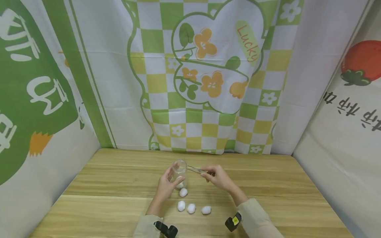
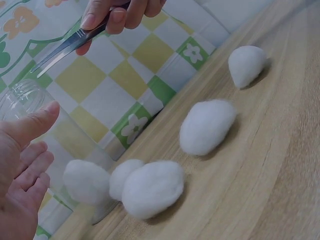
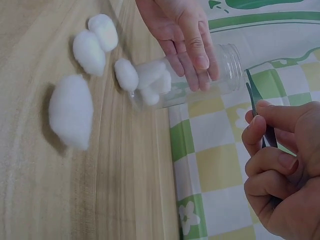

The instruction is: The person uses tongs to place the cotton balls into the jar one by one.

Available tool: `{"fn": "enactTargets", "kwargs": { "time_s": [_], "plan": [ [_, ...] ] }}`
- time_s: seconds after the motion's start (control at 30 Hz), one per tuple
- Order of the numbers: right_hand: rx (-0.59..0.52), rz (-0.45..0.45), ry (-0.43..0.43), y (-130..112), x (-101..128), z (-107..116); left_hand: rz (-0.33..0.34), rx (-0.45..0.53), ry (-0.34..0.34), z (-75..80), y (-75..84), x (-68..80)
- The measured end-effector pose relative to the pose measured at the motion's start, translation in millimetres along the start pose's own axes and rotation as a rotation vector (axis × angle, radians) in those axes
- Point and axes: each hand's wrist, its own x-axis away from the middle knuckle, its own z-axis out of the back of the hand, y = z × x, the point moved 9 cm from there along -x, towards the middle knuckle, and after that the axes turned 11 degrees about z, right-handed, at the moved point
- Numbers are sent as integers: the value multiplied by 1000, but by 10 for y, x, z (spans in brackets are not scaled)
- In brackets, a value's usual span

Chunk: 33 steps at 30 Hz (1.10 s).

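A clear glass jar (image 1: 180,166) stands upright on the table with several cotton balls (image 3: 151,82) in its lower part. My left hand (image 1: 167,187) holds it from the left, the thumb on the near side and the fingers behind the glass. To the right of the rim, my right hand (image 1: 219,178) pinches a pair of metal tweezers (image 2: 65,50). Their tips are slightly apart beside the jar's mouth, with nothing between them. One loose cotton ball (image 1: 183,192) lies just in front of the jar; three more cotton balls (image 1: 191,208) lie nearer me.
The wood-grain table (image 1: 104,188) reaches back to a checkered cloth (image 1: 193,132) hanging behind it. Printed fabric walls (image 1: 342,158) close in both sides. Each sleeve bears a black wrist camera (image 1: 233,222).
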Motion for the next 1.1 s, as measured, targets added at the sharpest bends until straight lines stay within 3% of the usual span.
{"fn": "enactTargets", "kwargs": {
  "time_s": [0.17,0.47,1.1],
  "plan": [
    [17,11,-15,16,40,-10,2,2,2,4,2,3],
    [3,-52,-34,133,125,-75,-4,-16,-2,6,11,12],
    [-36,-47,-70,243,234,-251,-2,-20,3,5,20,18]
  ]
}}
